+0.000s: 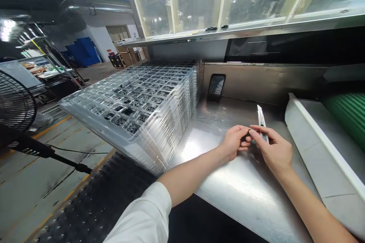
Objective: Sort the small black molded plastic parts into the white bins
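Over the metal worktop my two hands meet, fingertips close together. Between the fingers of my left hand is a small black part, mostly covered, so its shape cannot be made out. My right hand is closed around a utility knife, its blade pointing up and away from me. The thumb and fingertips of that hand are at the black part too. Left of my hands stands a tall stack of clear plastic trays, the top one holding several small black round parts in its pockets.
A black bin leans by the back wall of the worktop. To the right is a white trough wall beside a green ribbed belt. Framed clear panels overhang the back. A floor fan stands at the left.
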### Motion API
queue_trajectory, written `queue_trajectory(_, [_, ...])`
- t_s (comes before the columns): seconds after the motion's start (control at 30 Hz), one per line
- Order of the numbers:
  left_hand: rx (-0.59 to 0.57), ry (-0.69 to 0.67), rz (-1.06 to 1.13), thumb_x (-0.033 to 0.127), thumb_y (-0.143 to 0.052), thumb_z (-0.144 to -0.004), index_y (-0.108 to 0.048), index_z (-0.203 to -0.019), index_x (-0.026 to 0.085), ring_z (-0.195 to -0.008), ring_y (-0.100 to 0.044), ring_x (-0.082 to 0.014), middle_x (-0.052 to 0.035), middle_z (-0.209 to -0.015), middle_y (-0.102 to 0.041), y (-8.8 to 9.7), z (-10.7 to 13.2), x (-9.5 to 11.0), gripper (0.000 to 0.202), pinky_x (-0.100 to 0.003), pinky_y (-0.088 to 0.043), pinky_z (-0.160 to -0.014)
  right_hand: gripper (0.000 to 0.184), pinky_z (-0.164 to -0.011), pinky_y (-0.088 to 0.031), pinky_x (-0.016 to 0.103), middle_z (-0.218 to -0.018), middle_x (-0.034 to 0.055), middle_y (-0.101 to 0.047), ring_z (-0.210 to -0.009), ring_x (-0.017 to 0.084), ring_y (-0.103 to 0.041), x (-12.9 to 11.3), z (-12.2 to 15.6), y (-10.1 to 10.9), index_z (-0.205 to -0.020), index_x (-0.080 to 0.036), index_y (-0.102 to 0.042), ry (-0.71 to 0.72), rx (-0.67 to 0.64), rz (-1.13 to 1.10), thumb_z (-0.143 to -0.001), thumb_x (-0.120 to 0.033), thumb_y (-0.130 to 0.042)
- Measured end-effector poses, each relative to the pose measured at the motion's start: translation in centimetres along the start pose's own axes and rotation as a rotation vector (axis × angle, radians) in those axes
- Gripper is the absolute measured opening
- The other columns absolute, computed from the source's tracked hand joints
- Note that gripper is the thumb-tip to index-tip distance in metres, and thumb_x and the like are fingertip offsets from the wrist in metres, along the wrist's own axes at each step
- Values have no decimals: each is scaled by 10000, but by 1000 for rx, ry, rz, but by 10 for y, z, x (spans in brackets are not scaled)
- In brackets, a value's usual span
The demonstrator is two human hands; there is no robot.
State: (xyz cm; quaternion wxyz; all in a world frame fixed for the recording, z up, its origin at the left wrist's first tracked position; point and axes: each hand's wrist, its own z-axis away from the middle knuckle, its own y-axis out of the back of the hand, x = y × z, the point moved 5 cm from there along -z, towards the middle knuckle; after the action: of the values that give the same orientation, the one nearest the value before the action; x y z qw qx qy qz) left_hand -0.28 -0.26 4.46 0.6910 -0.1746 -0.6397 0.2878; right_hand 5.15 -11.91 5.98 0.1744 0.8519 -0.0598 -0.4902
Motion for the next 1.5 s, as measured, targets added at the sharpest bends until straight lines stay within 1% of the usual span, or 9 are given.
queue_trajectory(0.17, [-27, 8, 10, 466, -762, -848, -510, -855, 185, -436, -296, -30, 62, -648, -445, 0, -2, -2, 378, -164, -147, -401, 538, -542, -368, 311, -727, 20, -641, -560, 166, -455, 6, 2, -8, -1158, -207, -799, -65, -74, -91, -838, -630, -712])
queue_trajectory(0.4, [-69, 32, 40, 397, -737, -892, -528, -906, 184, -437, -262, -31, 64, -642, -427, 0, -1, -1, 299, -150, -143, -402, 441, -590, -440, 315, -872, 43, -687, -612, 160, -497, 1, 3, -3, -1191, -207, -777, 80, 2, -22, -921, -527, -640])
queue_trajectory(0.53, [-44, -38, 69, 300, -618, -963, -563, -970, 166, -446, -307, -41, 48, -660, -445, 4, -2, 4, 144, -149, -177, -406, 651, -546, -494, 312, -910, 23, -676, -582, 166, -562, 0, 5, 1, -1572, -243, -468, 110, 34, -181, -969, -443, -610])
queue_trajectory(0.6, [-16, -68, 77, 275, -575, -986, -565, -975, 163, -447, -314, -41, 46, -666, -446, 7, -3, 6, 113, -152, -181, -406, 733, -573, -534, 321, -931, 14, -677, -594, 172, -594, -1, 6, 3, -1636, -274, -336, 122, 58, -234, -968, -396, -613])
queue_trajectory(0.67, [5, -95, 85, 270, -558, -1000, -563, -978, 166, -445, -312, -41, 49, -667, -440, 9, -4, 9, 106, -154, -178, -407, 597, -606, -552, 325, -964, 23, -685, -638, 177, -630, 1, 6, 2, -1534, -273, -474, 114, 52, -230, -956, -354, -597])
queue_trajectory(0.77, [33, -126, 91, 277, -561, -1010, -560, -990, 176, -440, -309, -41, 54, -663, -435, 12, -5, 14, 103, -155, -173, -407, 307, -640, -534, 325, -954, 31, -686, -683, 182, -641, 2, 5, -2, -1184, -233, -679, 138, 15, -153, -903, -285, -567])
queue_trajectory(0.97, [61, -166, 92, 268, -584, -1000, -547, -980, 190, -432, -314, -43, 57, -652, -445, 13, -5, 18, 89, -157, -176, -411, 187, -706, -464, 321, -936, 42, -703, -789, 204, -623, -10, 7, -7, -1017, -223, -714, 268, -32, 17, -962, -357, -596])
queue_trajectory(1.13, [50, -155, 97, 279, -601, -989, -569, -986, 195, -427, -322, -48, 52, -649, -452, 13, -5, 18, 90, -162, -181, -412, 476, -617, -364, 312, -683, 2, -576, -636, 166, -514, -11, 9, -7, -704, -220, -600, 246, -48, 101, -1041, -553, -556])
queue_trajectory(1.5, [78, -176, 159, 264, -568, -1014, -573, -981, 190, -435, -314, -48, 47, -633, -442, 13, 0, 26, 81, -151, -188, -413, 588, -595, -325, 309, -690, 1, -586, -610, 142, -520, -12, 10, 0, -671, -216, -595, 269, 77, 312, -1006, -699, -562])
